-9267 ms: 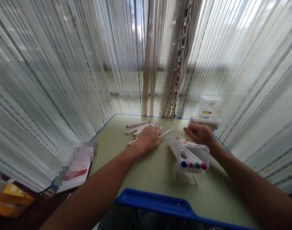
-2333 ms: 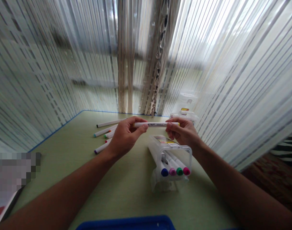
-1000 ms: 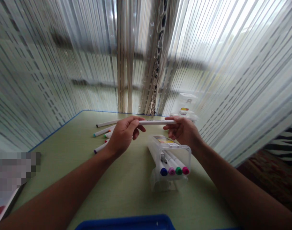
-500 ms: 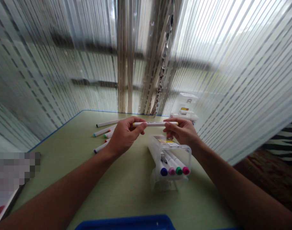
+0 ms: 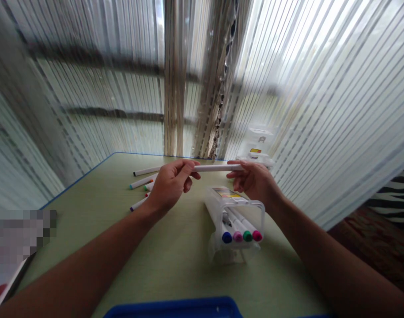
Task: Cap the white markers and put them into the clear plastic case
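Note:
A white marker is held level above the table between my two hands. My left hand is closed, pinching its left end between thumb and fingers. At the other end, my right hand grips the marker with its fingers, which hide that tip. Below and in front of my right hand stands a clear plastic marker case, its open end facing me. Inside lie several white markers with blue, pink, green and magenta ends. Several loose markers lie on the table left of my left hand, partly hidden by it.
The pale green table has a blue edge. Behind my right hand is another clear plastic case. A blue tray shows at the near edge, and a pixelated item lies at left. Corrugated translucent sheeting rises behind.
The marker's yellow ends, visible earlier, are now covered by my fingers. My left hand has shifted slightly left and my right fingers have moved along toward the marker's right end.

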Available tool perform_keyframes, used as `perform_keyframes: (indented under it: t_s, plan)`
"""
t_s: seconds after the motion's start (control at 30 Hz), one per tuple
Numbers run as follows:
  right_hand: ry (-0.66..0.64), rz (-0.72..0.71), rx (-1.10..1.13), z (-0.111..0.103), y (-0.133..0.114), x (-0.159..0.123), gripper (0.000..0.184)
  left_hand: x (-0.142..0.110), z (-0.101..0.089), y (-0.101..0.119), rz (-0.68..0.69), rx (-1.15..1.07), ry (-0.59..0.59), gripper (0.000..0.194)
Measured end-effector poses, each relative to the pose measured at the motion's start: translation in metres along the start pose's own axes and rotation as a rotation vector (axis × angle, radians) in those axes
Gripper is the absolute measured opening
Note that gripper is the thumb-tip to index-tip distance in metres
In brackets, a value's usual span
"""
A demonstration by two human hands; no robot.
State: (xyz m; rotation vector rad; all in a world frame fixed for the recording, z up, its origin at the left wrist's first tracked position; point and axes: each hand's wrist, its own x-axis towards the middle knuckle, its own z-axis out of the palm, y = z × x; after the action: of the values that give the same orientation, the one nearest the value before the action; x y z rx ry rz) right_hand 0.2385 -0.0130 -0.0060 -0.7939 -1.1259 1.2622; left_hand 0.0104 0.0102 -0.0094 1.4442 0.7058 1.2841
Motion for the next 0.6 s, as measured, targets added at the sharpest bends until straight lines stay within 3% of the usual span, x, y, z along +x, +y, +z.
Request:
perform_keyframes:
  t_s: [0.27,0.6]
  plan:
    - [-0.029,0.001,0.021,-0.0004,-0.0012,0.0008,0.024,0.0,0.0001,0.0013,-0.009,-0.024,0.016,0.029]
    - [0.019,-0.089,-0.117,0.0021,0.0056,0.0002,0.024,-0.0018,-0.0022,-0.0005,0.009,0.132,-0.039,0.035]
